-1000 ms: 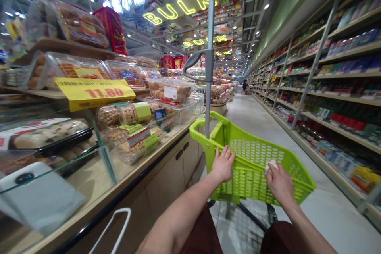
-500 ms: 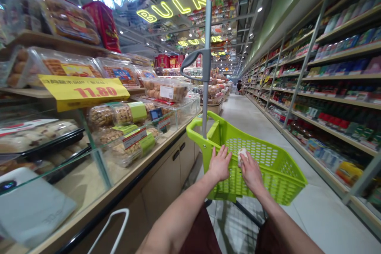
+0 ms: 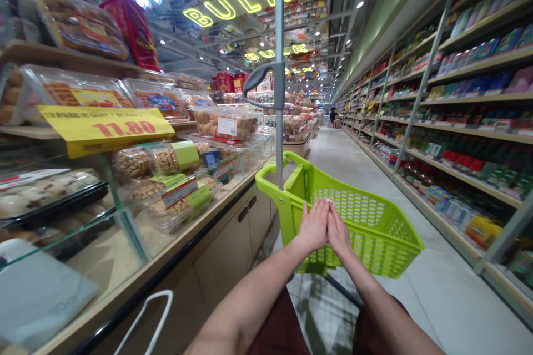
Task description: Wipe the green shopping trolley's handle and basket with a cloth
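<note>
My left hand and my right hand are pressed together at the fingers, in front of a bright green shopping cart's basket. A sliver of a crumpled white tissue shows at the fingertips. Most of it is hidden between the two hands, which are closed on it. My left fingers lie straight and side by side, the thumb a little raised. Behind my left hand rises the cart's grey pole, with a looped grey grip on it.
On the left runs a glass-fronted counter of packaged biscuits, with a yellow price sign and a white device. Tall stocked shelves line the right. A person is far down the tiled aisle.
My hands were apart, the left one open and the right one holding the white tissue. They have come together over it. The whole view has shifted slightly.
</note>
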